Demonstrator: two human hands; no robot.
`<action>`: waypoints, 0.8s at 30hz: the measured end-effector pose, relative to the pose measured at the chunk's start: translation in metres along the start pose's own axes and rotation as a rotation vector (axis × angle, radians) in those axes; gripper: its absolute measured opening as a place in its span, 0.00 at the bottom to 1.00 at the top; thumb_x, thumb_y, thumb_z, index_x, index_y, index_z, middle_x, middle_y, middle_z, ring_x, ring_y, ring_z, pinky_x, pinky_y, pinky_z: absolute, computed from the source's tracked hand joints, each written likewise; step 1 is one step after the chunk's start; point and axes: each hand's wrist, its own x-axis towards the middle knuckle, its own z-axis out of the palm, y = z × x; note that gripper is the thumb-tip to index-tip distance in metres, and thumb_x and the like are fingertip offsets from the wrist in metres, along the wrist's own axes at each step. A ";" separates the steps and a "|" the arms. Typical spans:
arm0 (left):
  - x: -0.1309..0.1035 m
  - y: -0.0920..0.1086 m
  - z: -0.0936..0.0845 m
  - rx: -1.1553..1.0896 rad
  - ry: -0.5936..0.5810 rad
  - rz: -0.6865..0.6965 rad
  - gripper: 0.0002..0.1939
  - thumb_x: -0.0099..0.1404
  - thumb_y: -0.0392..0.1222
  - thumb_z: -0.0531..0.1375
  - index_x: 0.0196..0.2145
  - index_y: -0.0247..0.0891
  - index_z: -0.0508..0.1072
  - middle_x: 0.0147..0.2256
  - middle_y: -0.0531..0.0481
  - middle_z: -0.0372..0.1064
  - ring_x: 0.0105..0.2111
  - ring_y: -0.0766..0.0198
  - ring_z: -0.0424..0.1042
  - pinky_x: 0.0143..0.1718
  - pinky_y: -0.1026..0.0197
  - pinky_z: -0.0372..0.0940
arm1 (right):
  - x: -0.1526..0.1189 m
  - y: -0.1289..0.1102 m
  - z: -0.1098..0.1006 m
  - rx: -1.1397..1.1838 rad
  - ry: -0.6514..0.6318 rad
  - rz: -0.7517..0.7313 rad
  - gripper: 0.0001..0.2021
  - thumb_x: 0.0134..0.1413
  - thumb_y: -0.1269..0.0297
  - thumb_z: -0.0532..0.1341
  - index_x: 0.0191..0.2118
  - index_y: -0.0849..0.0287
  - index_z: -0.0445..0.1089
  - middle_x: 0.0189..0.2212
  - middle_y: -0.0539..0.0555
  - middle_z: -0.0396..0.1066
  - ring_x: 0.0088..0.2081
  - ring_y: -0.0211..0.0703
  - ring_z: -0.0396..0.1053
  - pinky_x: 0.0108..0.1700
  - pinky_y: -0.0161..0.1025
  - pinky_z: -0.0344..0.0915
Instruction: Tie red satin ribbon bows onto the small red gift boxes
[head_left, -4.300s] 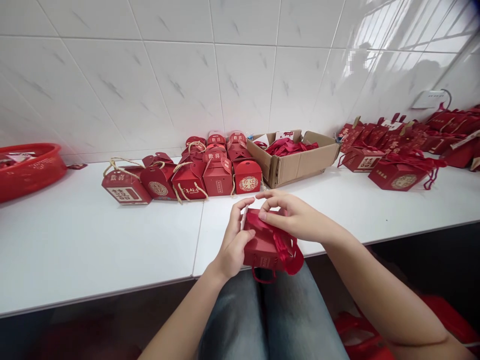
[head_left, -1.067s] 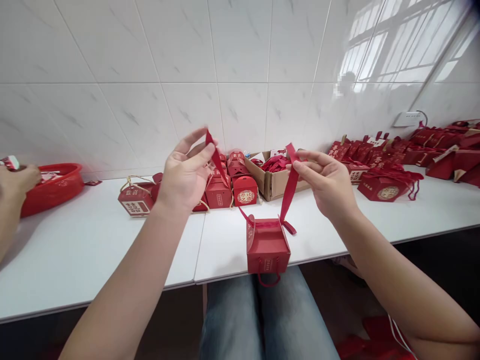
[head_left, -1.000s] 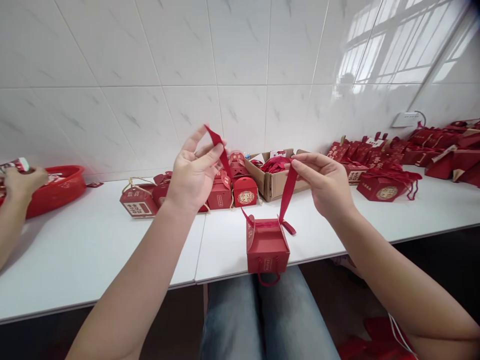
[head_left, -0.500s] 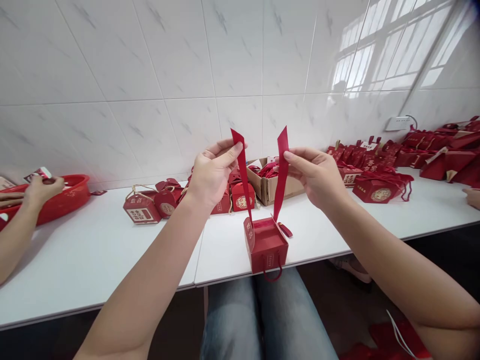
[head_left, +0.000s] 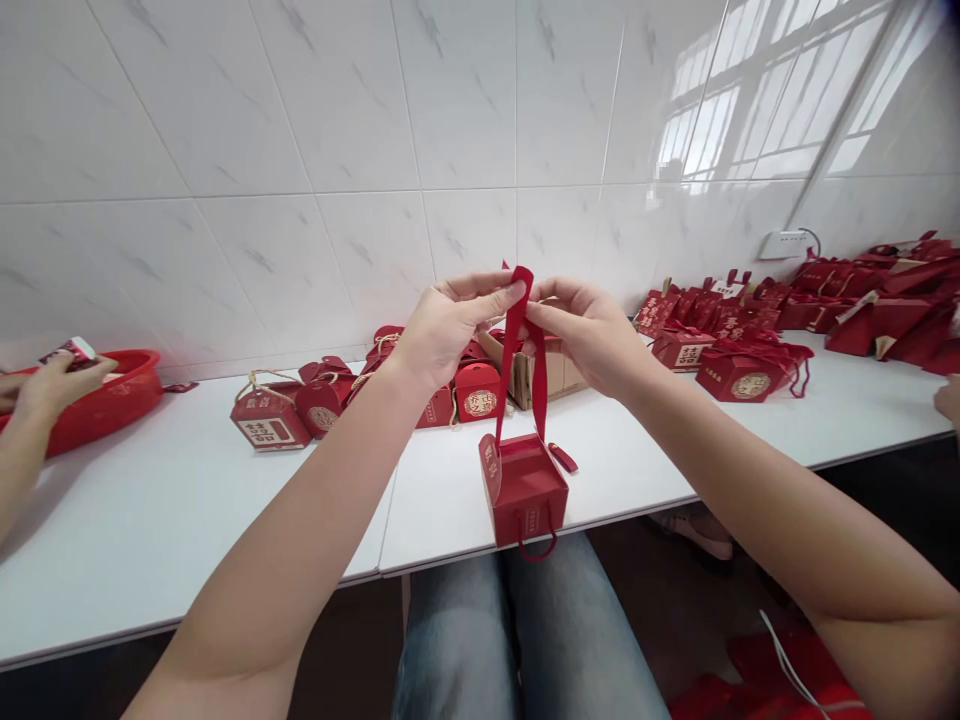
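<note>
A small red gift box (head_left: 531, 492) stands at the table's front edge, with a cord handle hanging from its near side. From its far side a red ribbon (head_left: 541, 385) rises in two strands. My left hand (head_left: 450, 325) pinches one strand near its top, and my right hand (head_left: 581, 330) pinches the other close beside it. The two strands meet and overlap between my fingertips, above the box. Exactly how they cross is hidden by the fingers. A short red ribbon piece (head_left: 564, 458) lies on the table just right of the box.
Finished-looking red boxes (head_left: 270, 415) line the table behind my left arm. An open cardboard carton (head_left: 559, 378) stands behind my hands. More red boxes (head_left: 750, 372) are at right. At far left a co-worker's hand (head_left: 64, 385) holds a small packet over a red basin (head_left: 112, 405).
My hands have come together, bringing the ribbon's two separate upright strands to meet at the top. The box stays where it was on the table. The view has shifted slightly.
</note>
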 end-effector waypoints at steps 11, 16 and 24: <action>-0.004 0.016 0.003 0.214 0.125 0.222 0.28 0.47 0.31 0.70 0.47 0.42 0.71 0.29 0.53 0.72 0.40 0.59 0.72 0.43 0.59 0.65 | 0.014 -0.004 -0.009 0.157 -0.153 0.275 0.11 0.52 0.56 0.63 0.35 0.60 0.70 0.27 0.52 0.71 0.27 0.37 0.68 0.33 0.37 0.70; -0.015 0.011 0.010 0.269 0.169 0.304 0.29 0.46 0.32 0.71 0.46 0.44 0.70 0.33 0.53 0.71 0.46 0.57 0.68 0.47 0.58 0.62 | 0.020 0.001 -0.010 0.201 -0.166 0.274 0.06 0.52 0.65 0.63 0.29 0.60 0.67 0.22 0.49 0.66 0.25 0.33 0.65 0.34 0.34 0.69; -0.025 -0.006 -0.005 0.071 -0.171 -0.180 0.14 0.59 0.49 0.61 0.34 0.35 0.74 0.28 0.46 0.72 0.34 0.56 0.73 0.41 0.54 0.65 | 0.011 0.001 -0.025 -0.438 -0.195 -0.250 0.17 0.54 0.49 0.60 0.26 0.58 0.71 0.24 0.51 0.68 0.28 0.37 0.65 0.31 0.37 0.64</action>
